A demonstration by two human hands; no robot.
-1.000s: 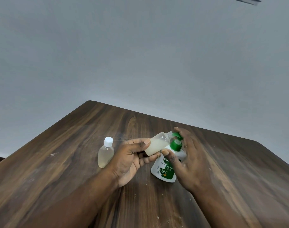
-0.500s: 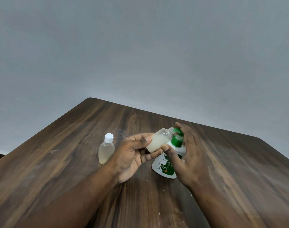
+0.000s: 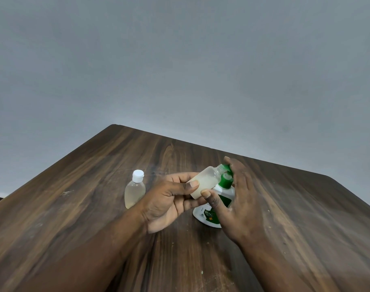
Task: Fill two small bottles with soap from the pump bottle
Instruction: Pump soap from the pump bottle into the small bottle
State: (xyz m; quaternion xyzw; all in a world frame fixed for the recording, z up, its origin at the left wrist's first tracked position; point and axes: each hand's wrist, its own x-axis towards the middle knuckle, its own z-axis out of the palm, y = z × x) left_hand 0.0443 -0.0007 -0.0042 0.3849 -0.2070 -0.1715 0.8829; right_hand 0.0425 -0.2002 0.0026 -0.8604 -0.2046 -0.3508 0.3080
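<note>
Two hands meet over the middle of the tabletop (image 3: pixel 91 211). The left hand (image 3: pixel 169 200) holds a small bottle (image 3: pixel 205 182) between its thumb and curled fingers. That small bottle has no cap on and is tipped on its side. Its open mouth points up at the green pump head (image 3: pixel 225 181). It looks partly full of pale, milky soap. The right hand (image 3: pixel 237 204) wraps the pump bottle (image 3: pixel 208 214) from the right. Its fingers bend over the top of the pump head, and its thumb lies across the front, near the bottom of the small bottle. The pump bottle is white with a green label and stands on the tabletop. Just left of the left hand, a second small bottle (image 3: pixel 135 190) stands up straight by itself. It has a white cap (image 3: pixel 138 175) on and pale soap inside. The tabletop is dark brown wood with a few light specks. Behind it is a plain grey wall (image 3: pixel 179 60).
</note>
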